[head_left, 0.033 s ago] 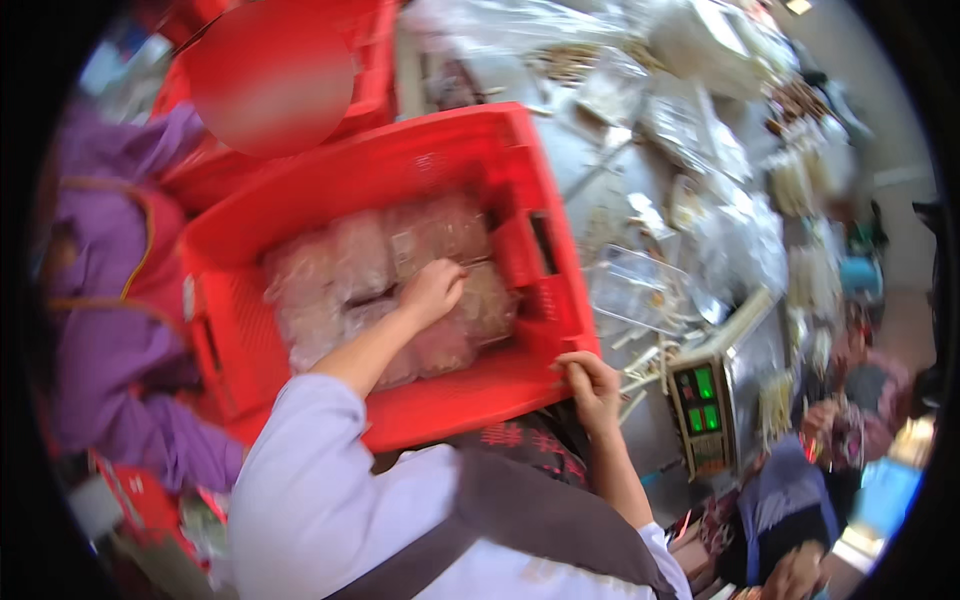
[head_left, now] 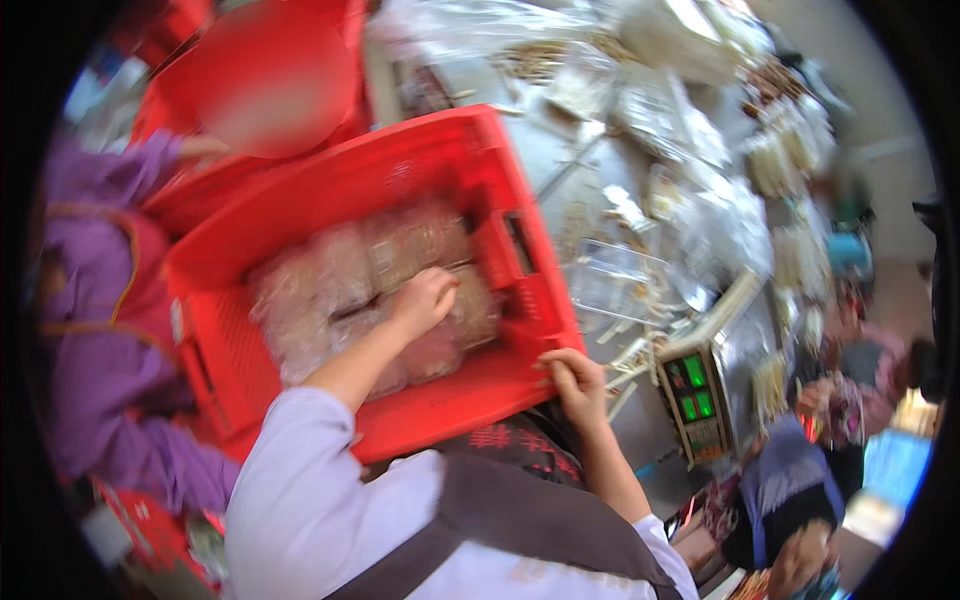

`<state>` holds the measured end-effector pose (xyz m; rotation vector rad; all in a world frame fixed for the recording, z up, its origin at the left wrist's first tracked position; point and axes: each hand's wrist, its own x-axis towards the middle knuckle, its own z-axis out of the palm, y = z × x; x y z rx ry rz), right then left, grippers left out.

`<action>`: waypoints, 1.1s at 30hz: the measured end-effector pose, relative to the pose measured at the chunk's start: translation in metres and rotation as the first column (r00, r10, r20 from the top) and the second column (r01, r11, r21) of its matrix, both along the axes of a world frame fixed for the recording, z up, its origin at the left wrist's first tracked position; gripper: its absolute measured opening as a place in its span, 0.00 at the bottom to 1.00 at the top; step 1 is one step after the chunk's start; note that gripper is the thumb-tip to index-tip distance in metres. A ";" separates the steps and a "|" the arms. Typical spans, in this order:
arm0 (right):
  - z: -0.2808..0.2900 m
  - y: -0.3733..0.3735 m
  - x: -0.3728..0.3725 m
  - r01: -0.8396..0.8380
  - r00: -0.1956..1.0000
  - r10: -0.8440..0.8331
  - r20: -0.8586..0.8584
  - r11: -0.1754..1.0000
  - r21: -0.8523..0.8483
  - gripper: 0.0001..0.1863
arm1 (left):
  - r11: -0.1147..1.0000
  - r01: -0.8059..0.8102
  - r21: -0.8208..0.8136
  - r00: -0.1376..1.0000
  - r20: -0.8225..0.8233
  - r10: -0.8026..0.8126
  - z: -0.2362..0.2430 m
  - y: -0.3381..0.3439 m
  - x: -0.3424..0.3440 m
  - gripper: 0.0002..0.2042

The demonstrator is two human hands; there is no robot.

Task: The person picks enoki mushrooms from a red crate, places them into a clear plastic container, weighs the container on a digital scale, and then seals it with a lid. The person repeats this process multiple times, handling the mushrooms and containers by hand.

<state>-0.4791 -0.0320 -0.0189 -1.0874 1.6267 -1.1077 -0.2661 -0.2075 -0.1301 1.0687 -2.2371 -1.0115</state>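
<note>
Red crate (head_left: 470, 398), at least six wrapped packs (head_left: 340, 260), left hand (head_left: 425, 301) curled, hold unclear, right hand (head_left: 576, 385) grasping rim (head_left: 560, 325)

Two bare hands are showing: one left hand (head_left: 425, 300) and one right hand (head_left: 577, 385). One red crate (head_left: 430, 428) is standing nearest them, and at least one more crate (head_left: 354, 60) is standing beyond it. At least six packets (head_left: 340, 262) are lying in the near crate; the left forearm is hiding part of the pile, so an exact count is failing. One counter (head_left: 562, 185) is carrying one scale (head_left: 697, 410), one clear box (head_left: 615, 280) and several plastic bags (head_left: 735, 235), which are blurring together. One co-worker (head_left: 125, 430) is standing at left; at least two other people (head_left: 785, 475) are appearing at right.
</note>
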 end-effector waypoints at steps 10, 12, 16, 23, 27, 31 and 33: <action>-0.017 0.010 -0.005 0.071 0.994 -0.058 0.092 0.987 -0.144 0.07 | 0.943 0.305 -0.132 0.841 -0.428 -0.332 0.126 0.066 -0.118 0.10; -0.011 0.015 -0.004 0.149 0.973 -0.109 0.205 0.969 -0.195 0.06 | 0.908 0.409 -0.087 0.806 -0.431 -0.405 0.127 0.080 -0.133 0.11; -0.010 0.042 -0.012 0.118 0.991 -0.111 0.071 0.986 -0.114 0.08 | 0.891 0.454 -0.019 0.815 -0.393 -0.424 0.110 0.101 -0.143 0.11; -0.014 0.140 -0.045 0.282 0.911 -0.271 0.311 0.959 0.009 0.11 | 0.815 0.472 -0.336 0.873 0.050 -0.485 0.111 0.125 -0.159 0.09; -0.027 0.191 -0.069 0.437 0.820 -0.429 0.380 0.897 0.069 0.10 | 0.838 0.434 -0.332 0.898 0.087 -0.431 0.110 0.133 -0.166 0.08; -0.033 0.225 -0.081 0.543 0.747 -0.489 0.449 0.840 0.012 0.10 | 0.850 0.440 -0.291 0.880 -0.050 -0.472 0.118 0.146 -0.186 0.06; -0.031 0.236 -0.088 0.571 0.726 -0.512 0.458 0.821 0.012 0.10 | 0.865 0.456 -0.210 0.875 -0.069 -0.479 0.121 0.149 -0.200 0.06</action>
